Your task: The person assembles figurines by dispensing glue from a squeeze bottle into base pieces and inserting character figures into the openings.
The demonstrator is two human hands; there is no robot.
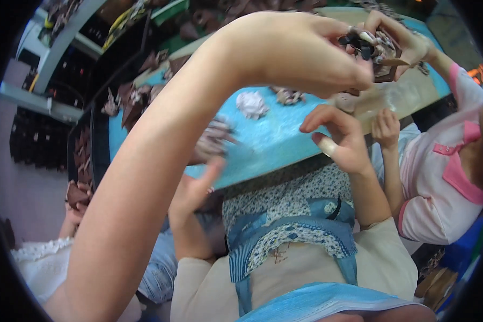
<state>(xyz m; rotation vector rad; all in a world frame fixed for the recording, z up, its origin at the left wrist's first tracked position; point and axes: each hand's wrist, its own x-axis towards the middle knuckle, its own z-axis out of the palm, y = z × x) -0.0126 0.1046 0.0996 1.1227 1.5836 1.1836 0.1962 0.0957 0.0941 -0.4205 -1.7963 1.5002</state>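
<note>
My left hand (pixel 190 190) is smeared by motion and partly behind another person's bare forearm. Just above it is a blurred brown-and-white lump (pixel 216 137); whether my fingers grip it is unclear. My right hand (pixel 341 142) hovers over the near table edge, its fingers curved and apart from the taped thumb, holding nothing. Farther in on the blue tabletop (pixel 263 142) lie a crumpled white piece (pixel 251 104) and a brown-and-cream piece (pixel 288 95).
Another person's forearm (pixel 161 145) crosses over from the lower left. Its hand (pixel 306 51) meets a pink-trimmed co-worker's hand (pixel 408 45) at a dark brown-and-white cluster (pixel 378 48). At far left, a hand holds a brown piece (pixel 79 196). Brown pieces (pixel 131 102) lie at the table's left.
</note>
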